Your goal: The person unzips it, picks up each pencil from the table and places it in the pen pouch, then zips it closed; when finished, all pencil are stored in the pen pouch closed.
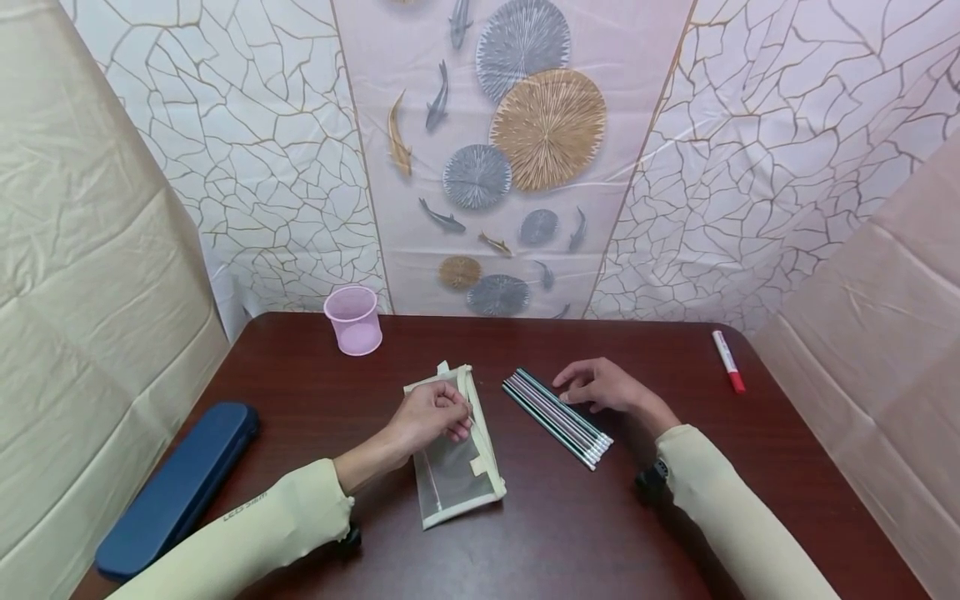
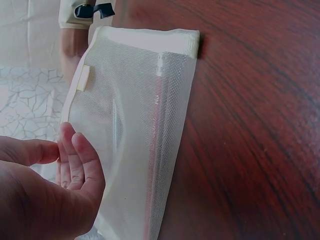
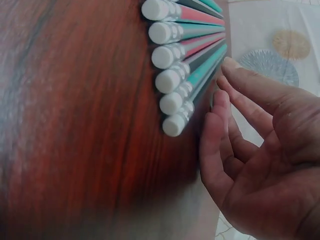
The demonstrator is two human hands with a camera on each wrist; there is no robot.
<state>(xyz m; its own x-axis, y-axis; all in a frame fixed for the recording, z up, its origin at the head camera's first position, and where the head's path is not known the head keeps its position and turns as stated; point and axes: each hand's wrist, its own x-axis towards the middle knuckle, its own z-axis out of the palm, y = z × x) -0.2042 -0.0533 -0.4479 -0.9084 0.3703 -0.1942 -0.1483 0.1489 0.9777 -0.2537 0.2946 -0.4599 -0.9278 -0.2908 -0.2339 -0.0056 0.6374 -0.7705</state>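
My left hand (image 1: 431,414) pinches the zip edge of a cream mesh zipper pouch (image 1: 452,479), which lies on the table. A single pink pencil (image 2: 154,130) shows through the mesh along the pouch's far side in the left wrist view. To the right, several pencils (image 1: 551,415) in green, pink and dark colours lie side by side, their white erasers (image 3: 171,80) toward me. Beside the row's right edge is my right hand (image 1: 603,386), its fingers loosely bent and its thumb tip close over the outermost pencil, with nothing gripped.
A long dark blue case (image 1: 176,492) lies at the table's left edge. Toward the back left stands a pink cup (image 1: 356,325). A white marker with a red cap (image 1: 727,360) rests at the back right, and a patterned cloth (image 1: 495,233) hangs behind the table (image 1: 570,542).
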